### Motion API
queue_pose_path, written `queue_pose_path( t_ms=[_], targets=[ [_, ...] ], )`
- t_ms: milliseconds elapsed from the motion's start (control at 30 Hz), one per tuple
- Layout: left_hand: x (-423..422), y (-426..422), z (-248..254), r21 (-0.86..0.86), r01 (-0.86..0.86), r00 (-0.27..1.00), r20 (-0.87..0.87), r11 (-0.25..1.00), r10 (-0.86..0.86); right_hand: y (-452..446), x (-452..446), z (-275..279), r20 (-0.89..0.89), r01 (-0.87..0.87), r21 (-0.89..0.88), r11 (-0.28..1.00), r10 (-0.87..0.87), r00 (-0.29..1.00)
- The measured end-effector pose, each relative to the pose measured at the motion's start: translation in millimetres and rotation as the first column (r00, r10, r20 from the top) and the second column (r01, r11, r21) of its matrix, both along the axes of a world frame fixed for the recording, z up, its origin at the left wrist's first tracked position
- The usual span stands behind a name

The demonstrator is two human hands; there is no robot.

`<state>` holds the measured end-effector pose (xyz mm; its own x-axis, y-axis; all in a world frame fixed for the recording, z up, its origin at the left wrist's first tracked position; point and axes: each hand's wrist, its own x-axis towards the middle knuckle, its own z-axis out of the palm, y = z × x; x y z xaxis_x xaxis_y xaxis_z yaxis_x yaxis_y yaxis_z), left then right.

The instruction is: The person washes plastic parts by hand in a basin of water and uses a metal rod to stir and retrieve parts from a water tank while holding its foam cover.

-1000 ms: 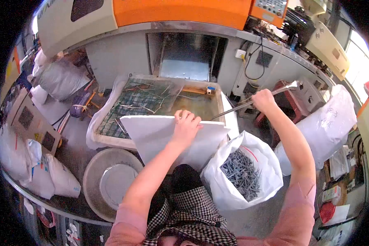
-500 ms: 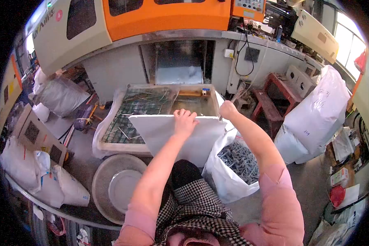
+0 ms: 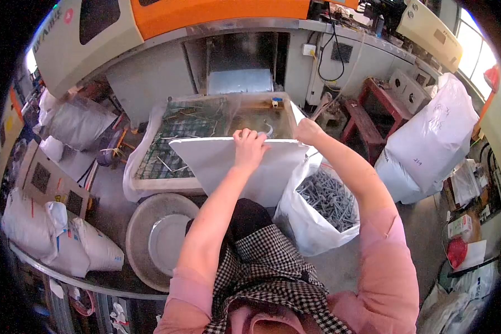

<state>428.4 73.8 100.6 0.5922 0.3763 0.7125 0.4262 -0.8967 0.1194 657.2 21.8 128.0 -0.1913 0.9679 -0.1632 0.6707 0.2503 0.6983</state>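
A flat white board (image 3: 245, 167) stands tilted in front of me, against the near side of a shallow tub (image 3: 167, 187). My left hand (image 3: 249, 149) is closed over the middle of its top edge. At the board's upper right corner, my right hand (image 3: 308, 132) is closed in a fist, its fingertips mostly hidden. Just below that hand, an open white sack (image 3: 312, 236) holds many grey screw-like pieces (image 3: 328, 199). Inside the tub are green netting (image 3: 178, 131), thin sticks and water, with a small blue valve (image 3: 276, 102) at the back.
A large round basin (image 3: 136, 239) stands on the floor at left. Full white sacks lie left (image 3: 97, 247) and right (image 3: 428, 133). A red stool (image 3: 367, 125) is at back right. Behind the tub rises an orange and grey machine (image 3: 222, 16) with a dark chute opening.
My view has tilted down a little, so the scene sits higher. Both hands stay at the board's top edge. A pale curved shape now shows over the tub behind my left hand.
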Motion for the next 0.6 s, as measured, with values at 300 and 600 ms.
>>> queue_pose_path(
  t_ms=[300,600],
  targets=[
    [-27,-9,14,0.002,-0.043,0.997,-0.066,0.999,0.043,-47,60,23,-0.150,0.218,0.117,0.969,-0.200,0.968],
    [-66,1,28,-0.026,0.005,0.996,-0.091,1.000,-0.007,-57,114,-7,-0.466,0.523,-0.084,0.848,-0.497,0.732]
  ],
)
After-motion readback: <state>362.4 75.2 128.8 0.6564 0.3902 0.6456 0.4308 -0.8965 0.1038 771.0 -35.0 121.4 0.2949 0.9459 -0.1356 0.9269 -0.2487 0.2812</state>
